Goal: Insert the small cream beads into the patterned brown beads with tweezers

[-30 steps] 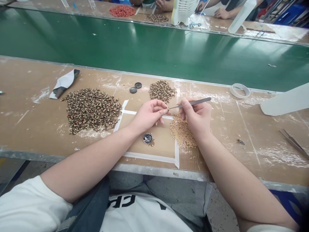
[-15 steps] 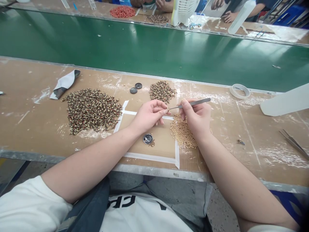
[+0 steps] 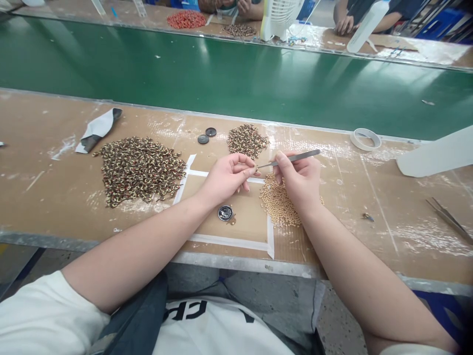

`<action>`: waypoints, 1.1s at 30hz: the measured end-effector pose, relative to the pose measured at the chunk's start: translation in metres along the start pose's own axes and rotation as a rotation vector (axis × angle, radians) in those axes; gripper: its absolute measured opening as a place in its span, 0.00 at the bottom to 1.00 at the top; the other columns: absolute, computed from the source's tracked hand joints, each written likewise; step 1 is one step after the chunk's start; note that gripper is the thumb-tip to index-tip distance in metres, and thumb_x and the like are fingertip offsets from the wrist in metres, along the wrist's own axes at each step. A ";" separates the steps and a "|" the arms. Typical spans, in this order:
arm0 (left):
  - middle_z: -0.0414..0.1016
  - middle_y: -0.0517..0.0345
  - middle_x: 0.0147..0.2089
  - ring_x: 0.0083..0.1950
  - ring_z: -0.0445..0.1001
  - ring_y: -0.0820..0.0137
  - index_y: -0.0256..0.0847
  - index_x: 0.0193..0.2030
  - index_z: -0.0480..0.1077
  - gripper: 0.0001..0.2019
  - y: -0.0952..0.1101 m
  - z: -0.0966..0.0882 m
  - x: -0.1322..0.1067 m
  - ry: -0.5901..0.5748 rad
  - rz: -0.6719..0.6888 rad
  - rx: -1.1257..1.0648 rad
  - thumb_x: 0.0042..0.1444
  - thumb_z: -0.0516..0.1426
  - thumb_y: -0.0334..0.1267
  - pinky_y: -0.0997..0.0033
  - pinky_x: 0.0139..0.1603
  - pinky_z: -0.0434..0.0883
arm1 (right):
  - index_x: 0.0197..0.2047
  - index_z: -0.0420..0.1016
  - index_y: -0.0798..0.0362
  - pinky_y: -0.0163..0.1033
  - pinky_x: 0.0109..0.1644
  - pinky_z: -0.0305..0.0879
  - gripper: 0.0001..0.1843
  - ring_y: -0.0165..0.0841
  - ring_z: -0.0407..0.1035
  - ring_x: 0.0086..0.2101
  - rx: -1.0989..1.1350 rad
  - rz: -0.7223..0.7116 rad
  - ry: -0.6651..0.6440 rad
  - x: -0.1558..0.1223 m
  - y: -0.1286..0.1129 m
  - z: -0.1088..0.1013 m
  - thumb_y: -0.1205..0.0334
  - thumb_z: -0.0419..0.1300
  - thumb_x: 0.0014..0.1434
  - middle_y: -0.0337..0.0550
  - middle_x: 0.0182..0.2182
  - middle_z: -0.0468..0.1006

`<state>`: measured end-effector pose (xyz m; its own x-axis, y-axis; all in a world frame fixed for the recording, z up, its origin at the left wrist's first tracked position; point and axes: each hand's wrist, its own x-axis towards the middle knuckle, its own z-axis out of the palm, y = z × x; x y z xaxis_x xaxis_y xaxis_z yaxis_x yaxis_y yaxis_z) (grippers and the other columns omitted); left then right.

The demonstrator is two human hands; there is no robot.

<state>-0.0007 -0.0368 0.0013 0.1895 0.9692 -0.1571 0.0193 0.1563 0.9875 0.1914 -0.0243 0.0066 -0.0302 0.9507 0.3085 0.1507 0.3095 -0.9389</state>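
Note:
My right hand (image 3: 301,177) is closed on a pair of grey tweezers (image 3: 301,156), whose tips point left to my left fingertips. With thumb and finger pinched, my left hand (image 3: 234,172) holds a tiny piece too small to make out. Beneath my right hand lies a heap of small tan beads (image 3: 279,204). Just behind the hands is a small pile of dark and gold pieces (image 3: 247,140). A larger pile of similar dark and cream pieces (image 3: 142,170) spreads to the left. A small round tin (image 3: 225,213) with dark, shiny contents sits inside a taped square.
Two dark round lids (image 3: 203,139) lie behind the taped square. To the right are a tape roll (image 3: 365,140), a white bottle (image 3: 436,155) and other tweezers (image 3: 451,219). A green belt (image 3: 185,74) runs beyond the table; other people's hands and a fan (image 3: 283,19) are across it.
My hands and the tweezers keep nearly the same pose. Across the belt, the co-worker's hands at the right have come together. The view has shifted slightly.

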 end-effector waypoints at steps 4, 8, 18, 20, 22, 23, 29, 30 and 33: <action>0.84 0.48 0.43 0.23 0.73 0.81 0.37 0.46 0.68 0.11 0.000 0.000 0.000 -0.001 0.002 0.005 0.62 0.63 0.40 0.80 0.21 0.62 | 0.32 0.79 0.54 0.35 0.21 0.58 0.18 0.25 0.63 0.17 0.019 -0.008 -0.007 0.000 0.002 -0.001 0.49 0.64 0.67 0.35 0.18 0.71; 0.84 0.48 0.44 0.23 0.73 0.81 0.37 0.45 0.68 0.11 0.000 0.000 -0.001 -0.007 -0.002 0.003 0.62 0.63 0.40 0.80 0.22 0.62 | 0.32 0.79 0.53 0.34 0.20 0.58 0.18 0.25 0.63 0.17 0.020 0.019 -0.006 0.000 0.001 -0.001 0.47 0.65 0.66 0.35 0.18 0.71; 0.84 0.48 0.43 0.22 0.72 0.82 0.37 0.44 0.68 0.10 0.004 0.002 -0.002 -0.010 0.003 0.000 0.62 0.63 0.38 0.80 0.22 0.62 | 0.31 0.78 0.53 0.34 0.20 0.57 0.19 0.25 0.62 0.17 0.029 0.028 -0.003 0.001 0.001 0.000 0.46 0.65 0.65 0.35 0.18 0.71; 0.84 0.48 0.43 0.22 0.72 0.82 0.37 0.44 0.68 0.10 0.004 0.002 -0.002 -0.006 0.003 -0.003 0.62 0.63 0.38 0.80 0.22 0.62 | 0.31 0.78 0.53 0.34 0.20 0.57 0.19 0.25 0.62 0.17 0.036 0.034 -0.005 0.001 0.002 0.000 0.45 0.66 0.65 0.35 0.18 0.71; 0.84 0.48 0.43 0.22 0.72 0.82 0.37 0.44 0.68 0.09 0.004 0.002 -0.002 -0.007 -0.002 -0.007 0.62 0.63 0.38 0.80 0.22 0.62 | 0.31 0.79 0.53 0.34 0.20 0.57 0.19 0.25 0.62 0.17 0.045 0.035 -0.004 0.001 0.002 0.000 0.46 0.66 0.65 0.35 0.18 0.71; 0.84 0.48 0.43 0.22 0.72 0.82 0.37 0.44 0.68 0.09 0.004 0.002 -0.002 -0.007 -0.004 -0.007 0.62 0.62 0.38 0.79 0.22 0.62 | 0.31 0.78 0.53 0.34 0.20 0.57 0.19 0.24 0.62 0.17 0.048 0.035 -0.003 0.001 0.001 0.000 0.46 0.66 0.65 0.35 0.18 0.71; 0.84 0.48 0.44 0.21 0.71 0.82 0.37 0.44 0.67 0.09 0.006 0.002 -0.001 -0.013 -0.010 0.006 0.63 0.62 0.38 0.79 0.22 0.62 | 0.30 0.77 0.52 0.34 0.20 0.57 0.19 0.25 0.62 0.17 0.037 0.046 0.013 0.000 0.000 0.001 0.47 0.66 0.65 0.35 0.18 0.71; 0.84 0.48 0.44 0.21 0.71 0.83 0.37 0.45 0.67 0.09 0.006 0.002 -0.001 -0.017 -0.006 0.004 0.63 0.62 0.38 0.79 0.22 0.62 | 0.30 0.77 0.52 0.35 0.20 0.57 0.19 0.25 0.62 0.17 0.037 0.045 0.025 0.000 0.001 0.001 0.46 0.65 0.65 0.35 0.18 0.71; 0.84 0.48 0.45 0.22 0.71 0.83 0.38 0.45 0.67 0.10 0.005 0.001 -0.001 -0.036 0.017 -0.003 0.63 0.62 0.40 0.79 0.22 0.62 | 0.30 0.77 0.52 0.35 0.21 0.57 0.19 0.25 0.62 0.18 0.065 0.049 0.048 0.000 0.003 0.000 0.46 0.65 0.65 0.35 0.19 0.71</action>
<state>0.0007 -0.0369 0.0059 0.2253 0.9641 -0.1401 0.0125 0.1410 0.9899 0.1917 -0.0232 0.0040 0.0233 0.9634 0.2672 0.0860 0.2643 -0.9606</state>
